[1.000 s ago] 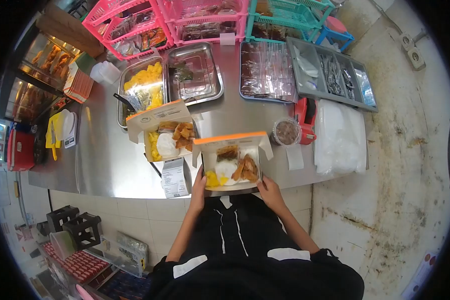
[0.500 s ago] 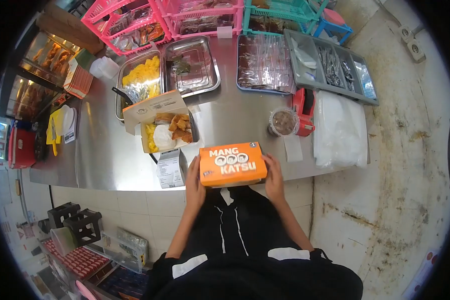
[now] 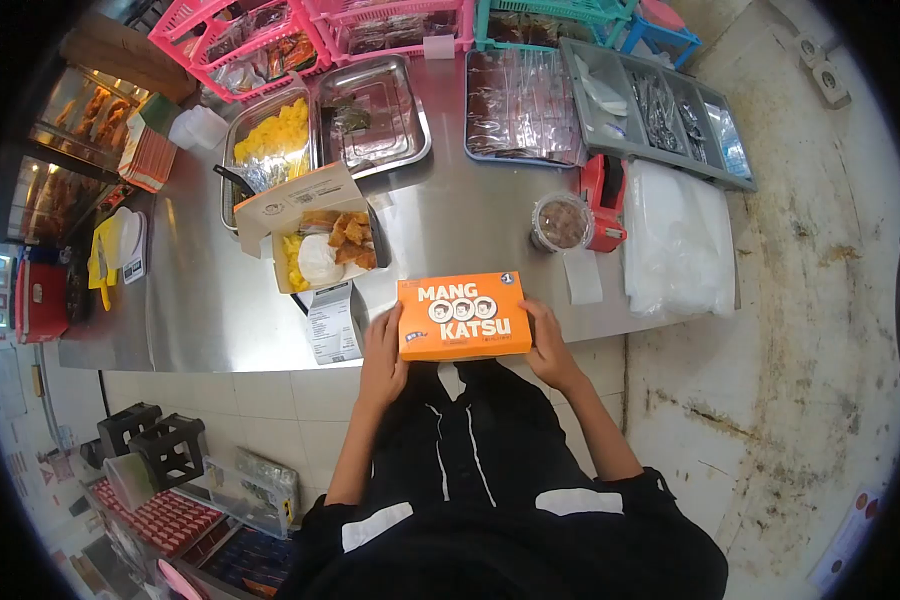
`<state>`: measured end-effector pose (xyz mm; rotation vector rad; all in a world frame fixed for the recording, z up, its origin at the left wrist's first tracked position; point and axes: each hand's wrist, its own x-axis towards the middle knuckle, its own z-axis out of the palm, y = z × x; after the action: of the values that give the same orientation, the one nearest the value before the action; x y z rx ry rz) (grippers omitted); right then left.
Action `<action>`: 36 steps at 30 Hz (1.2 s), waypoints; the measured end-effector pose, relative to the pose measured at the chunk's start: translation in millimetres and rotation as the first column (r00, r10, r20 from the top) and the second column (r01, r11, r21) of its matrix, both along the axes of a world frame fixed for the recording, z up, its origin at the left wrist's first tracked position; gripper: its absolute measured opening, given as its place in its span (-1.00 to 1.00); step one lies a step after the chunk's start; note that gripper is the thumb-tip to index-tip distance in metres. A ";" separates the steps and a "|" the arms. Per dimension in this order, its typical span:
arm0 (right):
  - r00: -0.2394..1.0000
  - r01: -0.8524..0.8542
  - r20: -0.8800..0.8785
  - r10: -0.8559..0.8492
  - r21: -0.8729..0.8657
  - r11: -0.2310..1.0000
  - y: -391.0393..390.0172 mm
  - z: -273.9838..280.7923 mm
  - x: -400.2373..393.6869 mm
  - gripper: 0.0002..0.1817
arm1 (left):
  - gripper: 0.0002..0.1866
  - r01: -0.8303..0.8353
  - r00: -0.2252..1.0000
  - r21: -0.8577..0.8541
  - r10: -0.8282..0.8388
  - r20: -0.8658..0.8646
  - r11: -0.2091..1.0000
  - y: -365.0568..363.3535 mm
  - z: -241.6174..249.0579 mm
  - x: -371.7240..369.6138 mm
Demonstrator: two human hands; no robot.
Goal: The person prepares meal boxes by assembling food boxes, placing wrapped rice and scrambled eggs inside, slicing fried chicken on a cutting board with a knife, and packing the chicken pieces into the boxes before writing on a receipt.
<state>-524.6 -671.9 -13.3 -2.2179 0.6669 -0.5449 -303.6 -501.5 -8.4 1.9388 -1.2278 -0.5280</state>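
Note:
An orange takeaway box point(image 3: 463, 316) with a closed lid reading "MANG KATSU" is between my two hands at the counter's front edge. My left hand point(image 3: 382, 355) grips its left side, and my right hand point(image 3: 547, 345) grips its right side. Up and to the left, an open meal box point(image 3: 286, 268) holds a white mound of rice point(image 3: 319, 258), fried pieces point(image 3: 353, 240) and yellow food. Its lid stands raised at the back. Below that box, a printed receipt point(image 3: 332, 325) hangs over the counter edge.
Behind stand a metal tray of yellow food point(image 3: 273, 137), another metal tray point(image 3: 410, 120) and a blue-rimmed tray of sachets point(image 3: 522, 105). At right are a lidded cup point(image 3: 562, 222), a red device point(image 3: 603, 200), plastic bags point(image 3: 676, 240) and a grey cutlery organizer point(image 3: 660, 105).
The orange box looks flatter to the camera, its lid facing up more squarely. Counter items sit slightly higher in view. Both hands keep hold of the box.

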 end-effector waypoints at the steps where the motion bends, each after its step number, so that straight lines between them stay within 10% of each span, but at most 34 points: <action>1: 1.000 0.000 -0.002 0.000 -0.002 1.000 1.4 2.4 -0.8 -0.50 | -0.37 0.104 0.977 0.030 -0.108 0.186 0.994 2.6 0.2 1.3; 4: 0.988 -0.091 0.146 0.055 0.253 0.963 3.6 5.2 -4.7 -0.38 | -0.27 0.154 0.971 -0.164 -0.180 -0.159 0.974 3.2 -13.0 1.7; 13: 0.956 -0.289 0.013 0.293 0.217 0.932 -11.5 11.1 -12.5 -0.49 | -0.41 0.298 0.949 0.009 -0.295 -0.107 0.955 4.6 -26.8 34.8; 30: 0.977 -0.209 -0.125 0.174 -0.398 0.893 -11.0 -8.9 11.2 -0.55 | -0.37 0.298 0.954 0.044 -0.299 0.027 0.954 -7.0 -25.6 32.6; 33: 0.979 -0.193 -0.137 0.150 -0.403 0.894 -9.0 0.5 13.5 -0.56 | -0.41 0.206 0.975 -0.005 -0.205 0.080 0.978 -11.1 -24.0 26.3; 36: 0.973 -0.212 -0.200 0.117 -0.560 0.801 -12.7 -4.1 13.8 -0.58 | -0.54 0.458 0.674 0.130 -0.439 0.595 0.879 -22.7 -15.1 20.6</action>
<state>-510.8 -684.5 -17.4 -2.8890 0.4028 -0.5363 -282.9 -524.3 -23.5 1.8272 -2.1558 -0.0920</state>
